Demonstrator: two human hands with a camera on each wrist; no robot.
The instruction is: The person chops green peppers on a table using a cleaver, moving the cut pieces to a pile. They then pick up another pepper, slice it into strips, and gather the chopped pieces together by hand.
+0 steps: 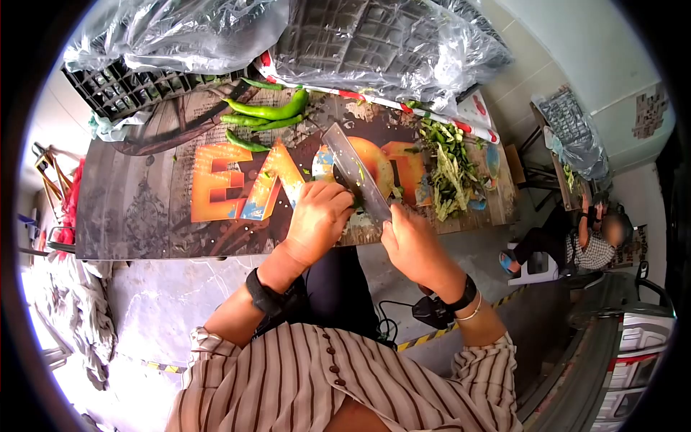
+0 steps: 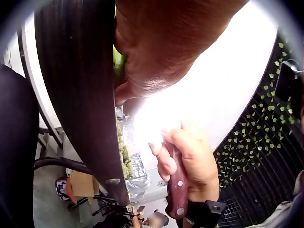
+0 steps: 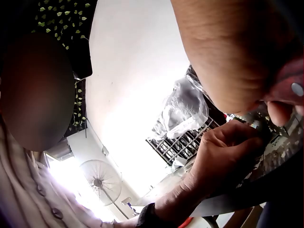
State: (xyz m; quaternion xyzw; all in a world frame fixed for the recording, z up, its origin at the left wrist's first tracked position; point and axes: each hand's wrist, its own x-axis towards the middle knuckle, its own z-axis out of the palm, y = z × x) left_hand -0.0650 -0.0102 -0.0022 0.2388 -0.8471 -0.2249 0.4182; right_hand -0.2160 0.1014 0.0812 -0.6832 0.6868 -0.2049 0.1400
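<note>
My right hand point(image 1: 417, 243) grips a kitchen knife point(image 1: 354, 167) with a broad blade that slants up and left over the table. Its dark red riveted handle shows in the left wrist view, inside the curled fingers. My left hand point(image 1: 320, 216) is at the table's front edge, left of the blade, with its fingers bent round a green chili pepper point(image 2: 118, 64); most of the pepper is hidden by the hand. Several whole green chili peppers point(image 1: 270, 111) lie at the back of the table. A heap of cut peppers point(image 1: 452, 173) lies right of the knife.
The printed table point(image 1: 129, 209) carries scattered green bits. Plastic-covered black crates point(image 1: 389, 50) stand along its back edge. Another person point(image 1: 586, 241) sits at the far right near a second table. A standing fan point(image 3: 98, 182) shows in the right wrist view.
</note>
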